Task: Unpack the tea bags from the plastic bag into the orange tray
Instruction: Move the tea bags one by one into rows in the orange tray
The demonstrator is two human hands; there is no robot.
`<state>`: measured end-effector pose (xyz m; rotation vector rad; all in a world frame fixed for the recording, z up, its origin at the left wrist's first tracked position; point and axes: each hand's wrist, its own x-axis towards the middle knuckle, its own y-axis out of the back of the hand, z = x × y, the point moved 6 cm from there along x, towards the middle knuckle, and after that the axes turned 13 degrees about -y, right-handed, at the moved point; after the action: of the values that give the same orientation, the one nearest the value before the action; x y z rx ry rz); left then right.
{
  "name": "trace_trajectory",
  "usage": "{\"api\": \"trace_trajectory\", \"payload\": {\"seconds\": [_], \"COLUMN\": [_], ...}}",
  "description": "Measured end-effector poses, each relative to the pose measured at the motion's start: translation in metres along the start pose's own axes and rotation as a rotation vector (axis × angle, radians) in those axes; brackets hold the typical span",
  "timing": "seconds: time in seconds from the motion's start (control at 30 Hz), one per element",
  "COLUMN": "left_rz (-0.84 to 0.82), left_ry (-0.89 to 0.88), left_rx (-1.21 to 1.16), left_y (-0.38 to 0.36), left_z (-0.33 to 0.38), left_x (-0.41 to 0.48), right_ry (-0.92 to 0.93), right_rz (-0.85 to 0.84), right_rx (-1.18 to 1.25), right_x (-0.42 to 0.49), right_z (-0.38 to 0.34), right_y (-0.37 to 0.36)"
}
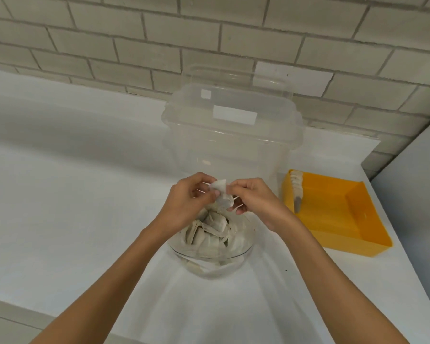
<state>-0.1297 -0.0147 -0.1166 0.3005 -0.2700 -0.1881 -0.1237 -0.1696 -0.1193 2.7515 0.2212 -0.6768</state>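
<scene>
Pinches the twisted neck of the plastic bag from both sides: left hand with thumb and curled fingers on one side, right hand with fingertips closed on the other. Holds that neck up above the heap of tea bags filling the bag's belly, seated in a clear round bowl on the white counter. Works just in front of a tall clear lidded container. Keeps the orange tray to the right, apart from the bowl, a row of tea bags lined along its left wall.
</scene>
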Motion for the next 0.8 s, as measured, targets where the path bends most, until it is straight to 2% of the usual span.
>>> {"api": "trace_trajectory", "payload": {"seconds": [0.17, 0.3, 0.4, 0.5, 0.6, 0.67, 0.8], "left_rz": [0.090, 0.163, 0.056, -0.071, 0.023, 0.072, 0.025], "left_ry": [0.071, 0.200, 0.247, 0.213, 0.096, 0.045, -0.011], "left_rx": [-0.214, -0.483, -0.377, -0.213, -0.199, -0.193, -0.159], "left_y": [0.009, 0.007, 0.000, -0.006, 0.003, 0.011, 0.017], "left_z": [0.006, 0.002, -0.007, -0.008, 0.006, 0.012, 0.018], "left_x": [0.004, 0.001, -0.003, -0.005, 0.002, 0.008, 0.014], "right_ry": [-0.051, 0.075, 0.176, 0.260, 0.324, 0.344, 0.381], "right_rz": [-0.201, -0.099, 0.028, 0.109, 0.124, 0.134, 0.115], "right_rx": [0.264, 0.261, 0.190, -0.063, -0.304, -0.358, -0.389], "right_x": [-0.007, -0.009, -0.007, -0.007, -0.009, -0.009, -0.007], "right_z": [0.005, -0.005, -0.017, -0.032, -0.044, -0.050, -0.058], "right_y": [-0.006, 0.001, 0.012, 0.016, 0.010, 0.006, -0.001]}}
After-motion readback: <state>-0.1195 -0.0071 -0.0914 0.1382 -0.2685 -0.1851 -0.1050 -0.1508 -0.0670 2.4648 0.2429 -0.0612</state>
